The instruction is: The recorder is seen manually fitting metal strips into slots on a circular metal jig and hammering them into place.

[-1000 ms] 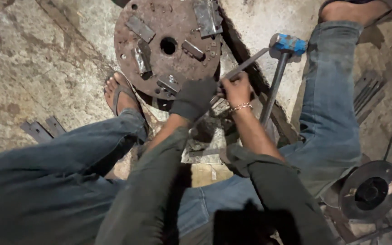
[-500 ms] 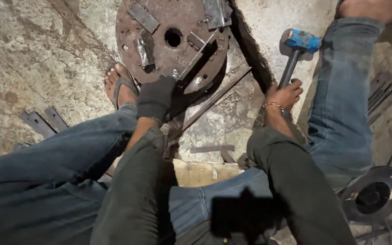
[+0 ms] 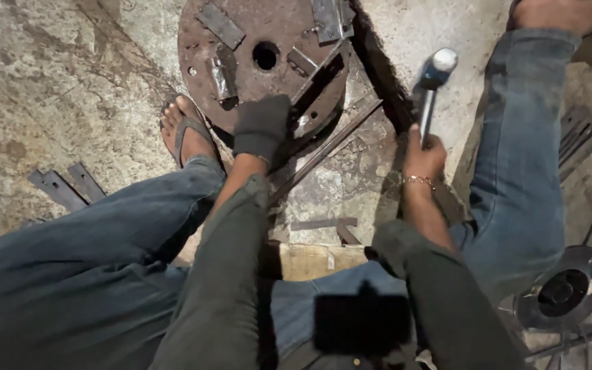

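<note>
My left hand (image 3: 262, 127), in a dark glove, presses down on a long thin metal strip (image 3: 337, 137) at the near edge of a rusty round steel disc (image 3: 255, 27) lying on the concrete floor. Small flat steel pieces are fixed on the disc around its centre hole. My right hand (image 3: 423, 154), bare with a bracelet at the wrist, grips the handle of a hammer (image 3: 433, 75), whose blue head is lifted above the floor to the right of the disc.
My left foot in a sandal (image 3: 186, 133) rests beside the disc. Flat steel offcuts (image 3: 66, 185) lie on the floor at left. A small angle piece (image 3: 330, 226) lies between my knees. A cutting disc tool (image 3: 563, 291) sits at lower right.
My right hand let go of the strip, moved right to the hammer, took its handle and lifted it. My left hand shifted up to the disc's edge and stays there.
</note>
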